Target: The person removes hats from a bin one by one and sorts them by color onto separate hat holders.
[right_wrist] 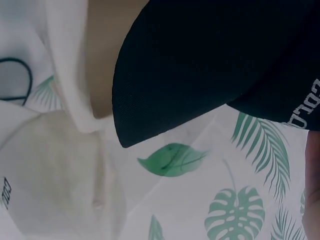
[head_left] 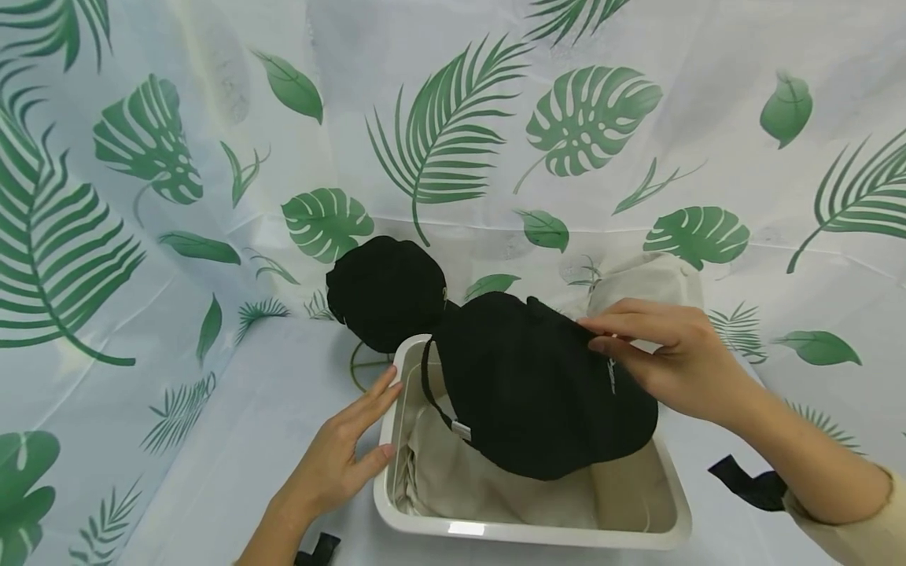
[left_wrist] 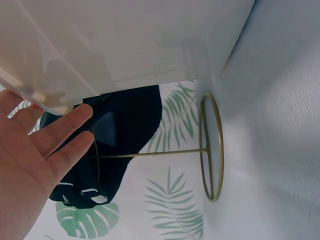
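Observation:
My right hand point(head_left: 665, 354) pinches a black baseball cap point(head_left: 545, 393) between thumb and fingers, near the white lettering on its front. The cap hangs tilted over a cream plastic bin point(head_left: 495, 531), its back strap and metal buckle toward the left. In the right wrist view the cap's brim point(right_wrist: 185, 75) fills the upper part. My left hand point(head_left: 347, 444) touches the bin's left rim with fairly straight, spread fingers. Inside the bin lies beige fabric point(head_left: 495, 479), partly hidden by the cap; its kind I cannot tell.
Behind the bin at left, another black cap point(head_left: 385, 291) sits on a gold wire stand point(left_wrist: 212, 150). A beige cap point(head_left: 637, 283) with dark lettering is at the back right, partly behind my right hand. Leaf-printed sheeting point(head_left: 453, 141) forms the walls.

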Demonstrator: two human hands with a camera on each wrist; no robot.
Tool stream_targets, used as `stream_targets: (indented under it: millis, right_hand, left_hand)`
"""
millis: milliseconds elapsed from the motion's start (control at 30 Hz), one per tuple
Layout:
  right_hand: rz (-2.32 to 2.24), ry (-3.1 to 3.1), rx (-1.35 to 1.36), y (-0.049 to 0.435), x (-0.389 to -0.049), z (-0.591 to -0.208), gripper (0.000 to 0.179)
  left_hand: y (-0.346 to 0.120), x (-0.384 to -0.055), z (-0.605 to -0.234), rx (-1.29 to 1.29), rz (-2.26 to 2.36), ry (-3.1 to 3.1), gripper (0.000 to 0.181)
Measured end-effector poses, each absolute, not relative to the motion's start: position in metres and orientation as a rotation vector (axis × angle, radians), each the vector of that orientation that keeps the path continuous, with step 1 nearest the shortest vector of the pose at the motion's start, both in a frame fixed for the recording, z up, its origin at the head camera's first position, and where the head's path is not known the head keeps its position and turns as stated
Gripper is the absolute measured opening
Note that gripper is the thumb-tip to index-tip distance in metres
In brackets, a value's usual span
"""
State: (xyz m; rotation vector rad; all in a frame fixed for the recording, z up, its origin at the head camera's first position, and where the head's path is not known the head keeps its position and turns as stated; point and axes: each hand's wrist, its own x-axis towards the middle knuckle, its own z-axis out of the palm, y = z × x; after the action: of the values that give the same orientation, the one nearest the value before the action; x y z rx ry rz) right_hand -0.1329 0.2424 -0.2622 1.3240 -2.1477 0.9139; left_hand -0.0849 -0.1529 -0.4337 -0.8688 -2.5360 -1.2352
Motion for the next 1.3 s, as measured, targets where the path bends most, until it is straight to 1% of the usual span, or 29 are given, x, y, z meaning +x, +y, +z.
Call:
stream_targets:
  millis: [333, 433, 467, 533, 567, 700, 767, 1300]
  right_hand:
    - [0.876, -2.157, 1.211, 0.232, -0.14, -0.251, 0.047]
    - [0.91, -2.134, 1.177, 0.228, -0.141, -0.251, 0.018]
    - [0.913, -2.136, 1.161, 0.227, -0.141, -0.25, 0.015]
    - [0.927, -2.134, 1.148, 0.226, -0.142, -0.25, 0.018]
    - [0.928, -2.125, 1.145, 0.225, -0.143, -0.25, 0.026]
    - [0.921, -2.116, 1.122, 0.219, -0.148, -0.248, 0.024]
    - [0.931, -2.096, 1.106, 0.214, -0.152, -0.248, 0.038]
    - [0.91, -2.192, 0.893, 0.194, -0.18, -0.24, 0.026]
  left_hand:
    - [-0.154, -0.085, -0.434, -0.879, -1.238, -2.535, 0.073]
    - [-0.153, -0.085, -0.434, -0.883, -1.23, -2.536, 0.073]
    - [-0.153, -0.085, -0.434, -0.884, -1.228, -2.538, 0.073]
    - [-0.153, -0.085, -0.434, -0.886, -1.222, -2.542, 0.073]
    - [-0.153, -0.085, -0.433, -0.887, -1.22, -2.543, 0.074]
    - [-0.153, -0.085, -0.433, -0.888, -1.212, -2.545, 0.073]
    - [-0.154, -0.085, -0.433, -0.881, -1.209, -2.546, 0.073]
    - [-0.154, -0.085, -0.433, -0.893, -1.221, -2.533, 0.071]
